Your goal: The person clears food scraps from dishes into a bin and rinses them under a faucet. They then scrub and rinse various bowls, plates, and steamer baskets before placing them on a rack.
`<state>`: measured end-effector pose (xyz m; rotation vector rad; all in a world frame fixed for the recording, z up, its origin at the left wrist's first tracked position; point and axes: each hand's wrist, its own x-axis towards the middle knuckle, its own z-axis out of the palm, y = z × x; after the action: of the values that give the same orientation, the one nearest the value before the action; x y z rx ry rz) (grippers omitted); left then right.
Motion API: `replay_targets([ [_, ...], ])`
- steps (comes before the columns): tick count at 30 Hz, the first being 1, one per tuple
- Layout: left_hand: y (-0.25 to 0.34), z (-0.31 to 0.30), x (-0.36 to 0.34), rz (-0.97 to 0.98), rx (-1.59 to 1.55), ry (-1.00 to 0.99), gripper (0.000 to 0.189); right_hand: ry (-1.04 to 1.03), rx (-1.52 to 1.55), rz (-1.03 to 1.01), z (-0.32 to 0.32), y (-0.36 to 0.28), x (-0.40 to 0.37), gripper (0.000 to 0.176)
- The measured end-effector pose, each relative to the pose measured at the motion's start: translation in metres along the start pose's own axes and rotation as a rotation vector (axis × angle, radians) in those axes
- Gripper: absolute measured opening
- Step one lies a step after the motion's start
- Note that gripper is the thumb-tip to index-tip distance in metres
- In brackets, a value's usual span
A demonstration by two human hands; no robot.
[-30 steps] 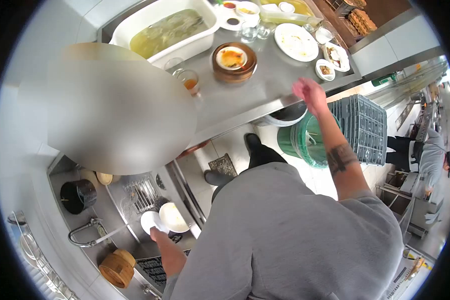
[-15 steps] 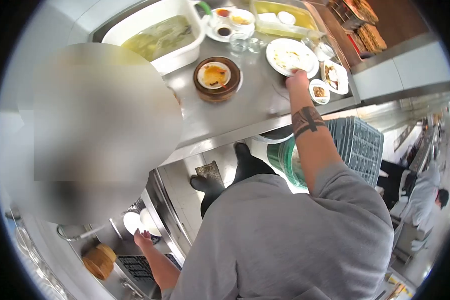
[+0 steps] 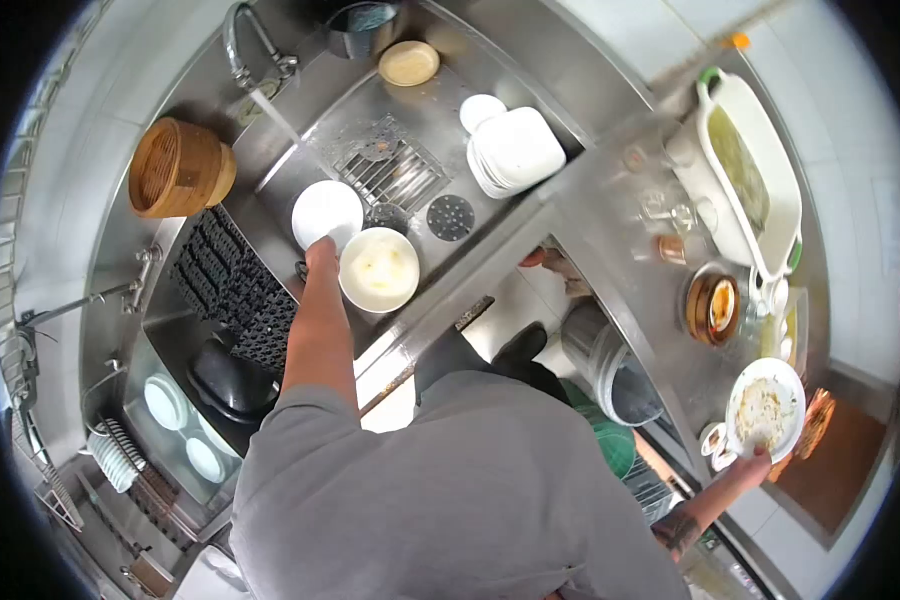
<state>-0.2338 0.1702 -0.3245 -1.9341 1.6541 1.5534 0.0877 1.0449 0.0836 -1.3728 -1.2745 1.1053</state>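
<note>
My left hand (image 3: pixel 320 255) grips the lower edge of a round white plate (image 3: pixel 327 210) over the sink. Right beside that plate is a white bowl (image 3: pixel 379 270) with pale yellowish contents. Far to the right, my right hand (image 3: pixel 752 468) is closed on the rim of a white plate (image 3: pixel 778 385) smeared with food residue, tilted at the end of the steel counter. Small dishes (image 3: pixel 712 438) of leftovers lie just left of it. The fingers under both plates are partly hidden.
The steel sink (image 3: pixel 305 95) holds stacked square white plates (image 3: pixel 522 150) and a drain grate (image 3: pixel 395 170); water runs from the faucet (image 3: pixel 260 45). A bamboo steamer (image 3: pixel 175 170) sits on its left edge. A white tub (image 3: pixel 785 210) of greenish liquid stands on the right counter, above a grey bin (image 3: pixel 605 365).
My view has swung left toward the sink. The right hand has lifted its soiled plate off the counter and tilted it. The left hand stays at the white plate in the sink.
</note>
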Motion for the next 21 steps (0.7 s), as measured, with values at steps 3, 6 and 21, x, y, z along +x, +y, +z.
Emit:
replay_targets([
  [3, 0.011, -0.008, 0.009, -0.076, -0.046, 0.054, 0.03, -0.252, -0.027, -0.03, 0.045, -0.046, -0.043, 0.055],
  [6, 0.01, -0.004, 0.05, 0.009, -0.156, -0.018, 0.036, -0.509, -0.079, 0.094, 0.112, -0.047, -0.04, 0.051],
  [21, 0.11, -0.051, -0.042, 0.5, -0.707, 0.138, 0.04, -1.562, -0.269, 0.317, 0.512, 0.241, -0.662, 0.061],
])
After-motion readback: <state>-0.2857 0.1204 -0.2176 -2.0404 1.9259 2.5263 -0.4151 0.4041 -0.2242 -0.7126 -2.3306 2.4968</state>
